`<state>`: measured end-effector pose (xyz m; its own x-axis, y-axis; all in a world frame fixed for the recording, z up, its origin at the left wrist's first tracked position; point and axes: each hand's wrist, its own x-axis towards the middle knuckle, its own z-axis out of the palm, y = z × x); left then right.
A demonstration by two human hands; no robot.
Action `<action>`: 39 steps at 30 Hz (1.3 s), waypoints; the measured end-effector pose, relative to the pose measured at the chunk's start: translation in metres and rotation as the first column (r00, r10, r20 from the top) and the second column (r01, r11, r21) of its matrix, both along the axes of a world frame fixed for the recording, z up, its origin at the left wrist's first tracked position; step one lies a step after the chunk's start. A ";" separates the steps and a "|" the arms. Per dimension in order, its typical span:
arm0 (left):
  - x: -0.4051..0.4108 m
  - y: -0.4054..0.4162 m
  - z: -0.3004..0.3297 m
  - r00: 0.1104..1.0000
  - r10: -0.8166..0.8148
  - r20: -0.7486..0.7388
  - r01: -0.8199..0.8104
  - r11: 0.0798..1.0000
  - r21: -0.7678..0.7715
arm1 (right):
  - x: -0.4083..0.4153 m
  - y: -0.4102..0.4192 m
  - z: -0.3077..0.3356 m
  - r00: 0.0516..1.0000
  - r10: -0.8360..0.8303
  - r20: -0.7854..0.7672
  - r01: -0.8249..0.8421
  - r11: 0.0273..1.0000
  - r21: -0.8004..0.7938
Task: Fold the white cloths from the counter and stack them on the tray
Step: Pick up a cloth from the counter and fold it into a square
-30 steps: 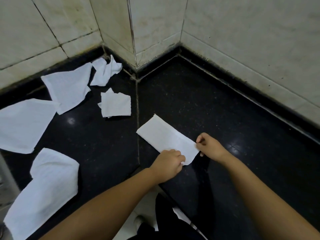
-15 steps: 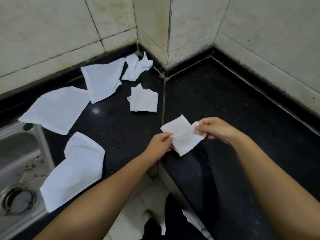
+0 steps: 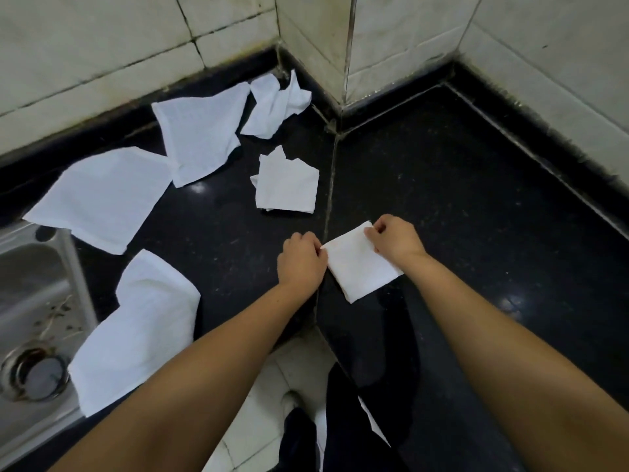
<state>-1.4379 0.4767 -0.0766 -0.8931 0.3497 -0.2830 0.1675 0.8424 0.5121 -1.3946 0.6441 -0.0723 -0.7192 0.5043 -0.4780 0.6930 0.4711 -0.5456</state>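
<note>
Two hands on one folded cloth (image 3: 360,264), which lies flat on the black worktop (image 3: 476,199) just right of the seam in the corner. Left hand (image 3: 301,258) pinches the cloth's left corner, fingers curled, grip closed on the fabric. Right hand (image 3: 394,238) pinches the far top corner between thumb and fingers, grip also closed on the fabric. Cloth is a small, roughly square fold, tilted diagonally, near corner pointing toward the person.

Five more white cloths sit on the left section of the worktop, all apart from the hands:
- small folded cloth (image 3: 287,185), just left of the seam, loose edges sticking out at the top
- crumpled cloth (image 3: 275,107) in the back, near the wall corner
- flat cloth (image 3: 200,134) beside it, edge touching the crumpled one
- large flat cloth (image 3: 98,197), one corner over the sink rim
- half-folded cloth (image 3: 139,332) along the sink's (image 3: 30,301) right edge, at the worktop's front

Sink drain has debris around it. Tiled walls (image 3: 102,46) behind. No tray in view.
</note>
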 end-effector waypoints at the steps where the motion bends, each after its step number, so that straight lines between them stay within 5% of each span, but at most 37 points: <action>1: -0.001 0.000 -0.001 1.000 -0.018 -0.020 0.017 1.000 -0.017 | 0.002 0.000 -0.001 1.000 -0.006 -0.002 0.006 1.000 0.013; 6: -0.010 0.014 0.004 0.975 -0.217 -0.035 0.218 0.976 0.009 | 0.024 0.012 0.014 0.980 -0.148 -0.134 0.146 0.989 -0.023; 12: -0.007 0.042 0.011 0.912 -0.409 0.025 0.407 0.898 -0.169 | 0.083 0.008 0.019 0.959 -0.282 0.007 0.282 0.955 -0.093; 16: 0.012 0.035 0.009 0.933 -0.348 0.091 0.359 0.918 -0.171 | 0.104 -0.008 0.010 0.947 -0.312 0.070 0.319 0.939 -0.130; 23: 0.029 0.029 0.010 0.962 -0.089 0.258 0.125 0.984 -0.126 | 0.087 -0.026 0.007 0.954 -0.284 0.100 0.281 0.959 0.048; 30: 0.024 0.042 0.008 0.981 -0.135 0.137 0.169 0.946 -0.275 | 0.076 -0.030 0.001 0.956 -0.280 0.084 0.277 0.959 0.053; 33: 0.023 0.040 0.008 0.982 -0.130 0.136 0.139 0.989 -0.058 | 0.077 -0.022 0.003 0.949 -0.312 -0.040 0.311 0.950 -0.026; 36: 0.017 0.036 0.025 0.963 -0.113 0.243 0.053 0.969 0.243 | 0.077 -0.016 0.017 0.898 -0.402 -0.179 0.377 0.913 -0.158; 39: 0.012 0.032 0.045 0.903 -0.057 0.425 -0.115 0.923 0.368 | 0.082 -0.019 0.036 0.794 -0.516 -0.321 0.426 0.849 -0.313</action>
<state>-1.4263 0.5083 -0.0317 -0.7300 0.4813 -0.4851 -0.1574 0.5724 0.8047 -1.3131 0.6247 -0.0364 -0.5640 0.7456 -0.3549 0.5140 -0.0193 -0.8576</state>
